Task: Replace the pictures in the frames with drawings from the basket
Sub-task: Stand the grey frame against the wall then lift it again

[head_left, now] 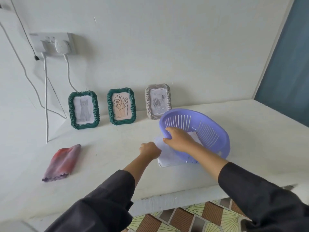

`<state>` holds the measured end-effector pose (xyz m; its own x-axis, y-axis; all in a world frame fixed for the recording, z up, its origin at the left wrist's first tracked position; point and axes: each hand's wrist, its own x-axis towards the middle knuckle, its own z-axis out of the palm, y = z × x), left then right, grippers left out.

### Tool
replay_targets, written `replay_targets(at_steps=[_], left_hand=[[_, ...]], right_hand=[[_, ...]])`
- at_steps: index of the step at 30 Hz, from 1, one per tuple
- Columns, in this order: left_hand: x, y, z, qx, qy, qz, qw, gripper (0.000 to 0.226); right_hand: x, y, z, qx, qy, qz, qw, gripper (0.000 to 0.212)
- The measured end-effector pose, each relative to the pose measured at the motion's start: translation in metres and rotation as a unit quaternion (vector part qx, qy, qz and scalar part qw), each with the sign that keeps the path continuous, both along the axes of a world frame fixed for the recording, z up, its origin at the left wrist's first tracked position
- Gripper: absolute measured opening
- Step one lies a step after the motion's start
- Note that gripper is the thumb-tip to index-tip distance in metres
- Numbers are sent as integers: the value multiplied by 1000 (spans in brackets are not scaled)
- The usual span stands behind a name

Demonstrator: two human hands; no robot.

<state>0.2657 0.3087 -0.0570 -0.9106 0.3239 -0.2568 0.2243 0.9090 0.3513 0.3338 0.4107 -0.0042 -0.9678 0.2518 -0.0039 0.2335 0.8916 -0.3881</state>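
Observation:
My right hand [179,139] grips the near rim of a purple slotted basket [204,129], which is tilted up on its side over white sheets of paper [167,158] on the counter. A sheet also shows inside the basket. My left hand [149,150] is curled at the left edge of those sheets and appears to hold them. Against the wall stand three frames: a green one with a cat drawing [83,110], a green one with a leaf drawing [121,106], and a grey one with a rose drawing [158,101].
A folded red and purple cloth [62,163] lies on the white counter [108,148] at the left. A wall socket [53,43] with plugs and hanging white cables is at the upper left. The counter's front edge runs above a patterned floor [192,218].

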Motion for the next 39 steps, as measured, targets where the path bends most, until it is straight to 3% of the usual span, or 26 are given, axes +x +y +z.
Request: replay_targets(at_steps=[7,13,22,26,29,31,36,39], left_hand=[[20,30,-10,16,-23,68,997,46],[7,35,4,117,-76,124,982,37],[-1,23,4,323,-236,231,887,49],[-8,15,10,323,-186,229,899,40],[-16,5,25,354,-174,240,887,15],[-23,-4,36,359,-142,252,887,16],[-30,-17,72,333,21,218,917,8],[-16,-7,96,301,138,150,932,16]], right_hand=[[7,0,-3,-58,13,11,998,45],[5,2,-5,-83,14,11,996,47],[5,4,-4,-107,10,17,994,44],[5,4,-3,-109,10,17,994,45],[2,6,-5,-114,-3,14,993,48],[0,9,-7,-133,-11,6,991,47],[-10,13,4,-215,-4,-36,976,65],[-23,14,20,-343,63,-73,934,65]])
